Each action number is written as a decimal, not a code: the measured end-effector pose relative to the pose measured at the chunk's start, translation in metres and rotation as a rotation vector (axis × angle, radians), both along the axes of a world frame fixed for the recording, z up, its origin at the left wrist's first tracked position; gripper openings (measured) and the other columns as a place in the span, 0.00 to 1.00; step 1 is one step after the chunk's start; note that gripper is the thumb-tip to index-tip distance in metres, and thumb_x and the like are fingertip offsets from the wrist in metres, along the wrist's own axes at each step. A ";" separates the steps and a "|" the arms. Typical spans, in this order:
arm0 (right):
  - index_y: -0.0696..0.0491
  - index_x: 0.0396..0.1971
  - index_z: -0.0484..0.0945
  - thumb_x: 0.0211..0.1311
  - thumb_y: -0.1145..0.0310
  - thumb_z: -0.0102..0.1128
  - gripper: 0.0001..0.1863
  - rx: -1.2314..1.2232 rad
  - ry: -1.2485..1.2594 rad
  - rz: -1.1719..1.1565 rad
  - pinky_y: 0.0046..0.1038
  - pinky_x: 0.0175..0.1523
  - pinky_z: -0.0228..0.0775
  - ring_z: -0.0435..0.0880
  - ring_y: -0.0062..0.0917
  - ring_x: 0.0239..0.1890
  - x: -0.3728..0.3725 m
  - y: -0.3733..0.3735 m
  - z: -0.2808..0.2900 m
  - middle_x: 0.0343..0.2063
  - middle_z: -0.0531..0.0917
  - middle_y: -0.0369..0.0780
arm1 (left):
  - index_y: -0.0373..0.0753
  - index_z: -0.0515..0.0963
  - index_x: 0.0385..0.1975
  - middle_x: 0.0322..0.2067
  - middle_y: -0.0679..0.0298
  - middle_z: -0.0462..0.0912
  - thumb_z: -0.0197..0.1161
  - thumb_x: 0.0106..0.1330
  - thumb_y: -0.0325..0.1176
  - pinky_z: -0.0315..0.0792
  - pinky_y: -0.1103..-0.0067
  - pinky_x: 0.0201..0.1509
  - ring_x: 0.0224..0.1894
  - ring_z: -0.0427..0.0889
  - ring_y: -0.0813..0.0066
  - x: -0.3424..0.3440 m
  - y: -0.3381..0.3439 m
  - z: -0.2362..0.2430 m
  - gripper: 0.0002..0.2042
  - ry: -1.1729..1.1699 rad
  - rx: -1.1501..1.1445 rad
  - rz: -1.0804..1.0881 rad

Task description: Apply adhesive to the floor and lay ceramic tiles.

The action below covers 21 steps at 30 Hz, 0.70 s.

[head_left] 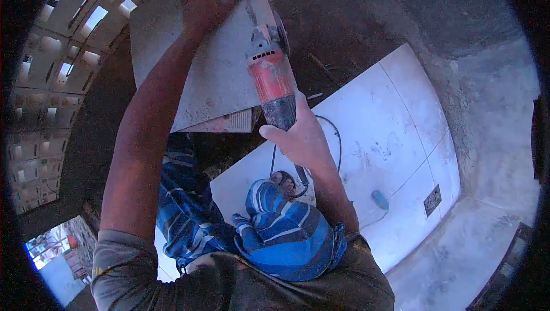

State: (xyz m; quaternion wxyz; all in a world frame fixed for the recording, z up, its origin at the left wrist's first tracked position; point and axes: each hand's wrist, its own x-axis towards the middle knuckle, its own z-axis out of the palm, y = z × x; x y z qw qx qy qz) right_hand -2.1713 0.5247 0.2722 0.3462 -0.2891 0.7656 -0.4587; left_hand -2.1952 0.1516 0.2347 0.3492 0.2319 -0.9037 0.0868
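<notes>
My right hand (pixel 301 136) is wrapped around the dark rear handle of a red and black angle grinder (pixel 269 79). The grinder's disc (pixel 282 33) stands at the right edge of a large grey tile (pixel 163 70), its head pointing away from me. Toward the far end of that tile, my left hand (pixel 201 10) lies on the surface, thumb stretched out to the side and fingers dim. A black power cord (pixel 339 139) trails from the grinder's handle and loops over the pale floor tiles.
Beneath the grey tile shows a flat box (pixel 226 123). White floor tiles (pixel 372 122) on the right carry a square drain cover (pixel 432 200) and a small blue object (pixel 379 199). A pierced block wall (pixel 48 110) stands left; a grey wall (pixel 498 128) stands right. My foot (pixel 283 182) is near the cord.
</notes>
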 end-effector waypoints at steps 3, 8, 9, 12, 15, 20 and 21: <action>0.58 0.63 0.60 0.45 0.62 0.70 0.44 0.027 -0.047 -0.005 0.36 0.58 0.67 0.79 0.40 0.50 -0.001 0.006 0.001 0.48 0.78 0.50 | 0.38 0.75 0.55 0.58 0.50 0.73 0.62 0.57 0.64 0.62 0.57 0.67 0.64 0.68 0.50 -0.005 0.012 0.004 0.36 0.040 -0.014 -0.079; 0.57 0.63 0.61 0.45 0.62 0.71 0.43 0.045 -0.003 -0.019 0.36 0.58 0.67 0.79 0.38 0.49 0.002 0.010 0.002 0.46 0.78 0.50 | 0.37 0.74 0.56 0.60 0.50 0.72 0.61 0.57 0.65 0.60 0.58 0.69 0.65 0.67 0.51 -0.003 0.017 0.008 0.38 -0.028 -0.046 -0.026; 0.57 0.63 0.61 0.45 0.62 0.71 0.43 0.046 -0.005 -0.019 0.36 0.58 0.67 0.79 0.38 0.49 0.003 0.011 0.000 0.46 0.78 0.50 | 0.37 0.74 0.56 0.61 0.51 0.71 0.61 0.57 0.66 0.59 0.58 0.69 0.65 0.67 0.51 -0.003 0.018 0.007 0.38 -0.048 -0.068 -0.001; 0.57 0.63 0.61 0.45 0.62 0.71 0.43 0.074 0.040 -0.033 0.36 0.57 0.68 0.80 0.38 0.48 0.005 0.015 -0.005 0.45 0.79 0.49 | 0.37 0.74 0.57 0.62 0.52 0.71 0.60 0.57 0.67 0.57 0.58 0.71 0.66 0.66 0.52 -0.004 0.010 0.005 0.39 -0.029 -0.080 -0.013; 0.64 0.67 0.50 0.46 0.57 0.69 0.53 0.041 0.011 0.032 0.43 0.57 0.70 0.80 0.52 0.49 0.004 0.016 -0.007 0.49 0.77 0.60 | 0.38 0.74 0.57 0.62 0.52 0.71 0.60 0.56 0.68 0.55 0.58 0.71 0.66 0.66 0.53 -0.004 0.007 0.003 0.39 0.004 -0.071 -0.047; 0.59 0.64 0.58 0.45 0.61 0.71 0.46 0.080 -0.009 -0.015 0.36 0.56 0.69 0.80 0.38 0.48 0.008 0.019 -0.009 0.45 0.79 0.49 | 0.39 0.74 0.58 0.62 0.53 0.70 0.60 0.56 0.68 0.56 0.58 0.71 0.66 0.66 0.54 -0.005 0.010 0.000 0.39 -0.003 -0.065 -0.037; 0.59 0.64 0.58 0.45 0.61 0.71 0.46 0.080 -0.010 -0.014 0.36 0.56 0.69 0.80 0.38 0.48 0.010 0.020 -0.009 0.45 0.79 0.49 | 0.39 0.73 0.58 0.62 0.53 0.70 0.60 0.56 0.68 0.57 0.58 0.71 0.66 0.66 0.54 -0.005 0.011 0.000 0.39 -0.004 -0.065 -0.033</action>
